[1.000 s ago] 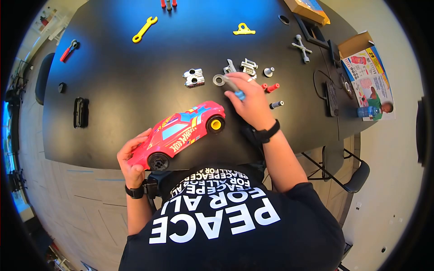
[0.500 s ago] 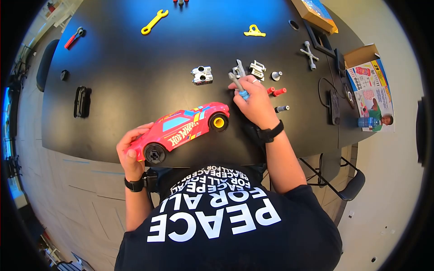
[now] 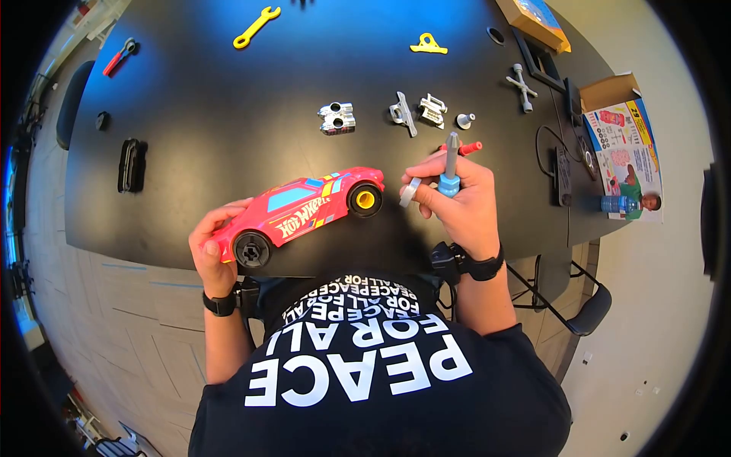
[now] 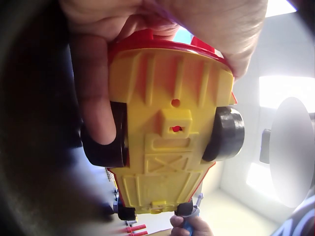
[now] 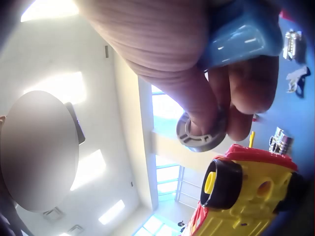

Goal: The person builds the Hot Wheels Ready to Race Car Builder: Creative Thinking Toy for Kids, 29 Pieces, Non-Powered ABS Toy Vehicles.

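My left hand (image 3: 209,244) grips one end of a red toy car (image 3: 301,209), tilted over the table's near edge. In the left wrist view its yellow underside (image 4: 167,147) faces the camera, with a finger along one black wheel (image 4: 104,147). The wheel at the far end (image 3: 366,199) shows a yellow centre; the one by my left hand (image 3: 253,249) has a black hub. My right hand (image 3: 470,204) holds a toy screwdriver (image 3: 451,164) with a blue handle and grey shaft pointing up. Its thumb and finger also pinch a small grey ring (image 5: 201,137), close to the yellow-centred wheel.
Silver toy engine parts (image 3: 336,118), a grey bracket (image 3: 402,114) and red pegs (image 3: 472,147) lie beyond the hands. Farther off are a yellow wrench (image 3: 257,27), a yellow piece (image 3: 429,44) and a grey cross wrench (image 3: 521,87). An open box (image 3: 620,137) and water bottle (image 3: 618,204) stand right.
My right hand has picked the grey ring up off the table and drawn it back toward my body, beside the car. The screwdriver has swung upright; the left hand keeps its hold on the car.
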A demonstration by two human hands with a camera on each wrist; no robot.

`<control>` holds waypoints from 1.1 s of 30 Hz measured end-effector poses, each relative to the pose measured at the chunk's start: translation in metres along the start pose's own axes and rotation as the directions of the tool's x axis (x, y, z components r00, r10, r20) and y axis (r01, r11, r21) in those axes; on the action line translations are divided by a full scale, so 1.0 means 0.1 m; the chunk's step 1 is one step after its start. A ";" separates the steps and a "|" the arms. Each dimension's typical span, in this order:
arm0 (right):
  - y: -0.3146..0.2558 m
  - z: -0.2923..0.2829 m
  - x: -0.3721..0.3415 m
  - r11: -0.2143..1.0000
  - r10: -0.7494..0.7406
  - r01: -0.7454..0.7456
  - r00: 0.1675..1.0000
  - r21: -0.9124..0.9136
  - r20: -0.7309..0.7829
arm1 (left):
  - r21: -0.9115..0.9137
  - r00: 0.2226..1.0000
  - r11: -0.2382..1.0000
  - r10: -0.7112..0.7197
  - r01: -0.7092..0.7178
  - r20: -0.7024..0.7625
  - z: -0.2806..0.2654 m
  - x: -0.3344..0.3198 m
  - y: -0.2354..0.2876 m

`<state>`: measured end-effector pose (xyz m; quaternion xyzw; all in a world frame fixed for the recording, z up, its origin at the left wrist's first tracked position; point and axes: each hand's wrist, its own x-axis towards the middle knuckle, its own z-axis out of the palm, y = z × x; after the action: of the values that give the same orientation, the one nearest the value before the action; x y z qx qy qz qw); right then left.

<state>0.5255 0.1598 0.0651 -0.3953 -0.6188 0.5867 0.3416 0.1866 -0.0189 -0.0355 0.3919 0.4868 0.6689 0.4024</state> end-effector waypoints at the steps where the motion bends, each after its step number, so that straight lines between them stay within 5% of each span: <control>1: -0.06 0.01 -0.01 1.000 -0.001 0.001 1.000 -0.001 0.005 | -0.003 1.000 1.000 0.000 0.000 -0.002 0.00 0.00 0.00; 4: -0.18 0.04 0.00 0.998 0.061 -0.061 0.998 -0.028 0.000 | -0.001 1.000 1.000 -0.001 0.001 -0.009 0.02 -0.01 0.03; 6: -0.21 0.05 0.07 0.891 -0.293 0.326 0.945 -0.316 0.147 | 0.002 1.000 1.000 -0.002 0.002 -0.008 0.02 0.00 0.03; 15: -0.45 0.41 0.17 0.600 -0.275 0.486 0.871 -0.636 0.406 | -0.003 1.000 1.000 0.003 -0.003 -0.010 0.02 0.00 0.01; 19: -0.48 0.45 0.15 0.564 -0.271 0.528 0.845 -0.635 0.461 | -0.005 1.000 1.000 0.014 -0.014 -0.021 0.02 0.00 0.01; 27: -0.37 0.34 0.12 0.785 -0.320 0.482 0.853 -0.389 0.412 | -0.016 1.000 1.000 0.009 -0.009 -0.015 0.01 0.01 0.00; 33: -0.04 0.31 0.12 0.772 -0.445 0.544 0.832 -0.328 0.332 | -0.003 1.000 1.000 0.014 -0.014 -0.019 0.00 0.00 -0.01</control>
<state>0.4926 0.1565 0.0658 -0.2075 -0.8457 0.3747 0.3184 0.1868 -0.0192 -0.0362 0.3882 0.4868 0.6763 0.3935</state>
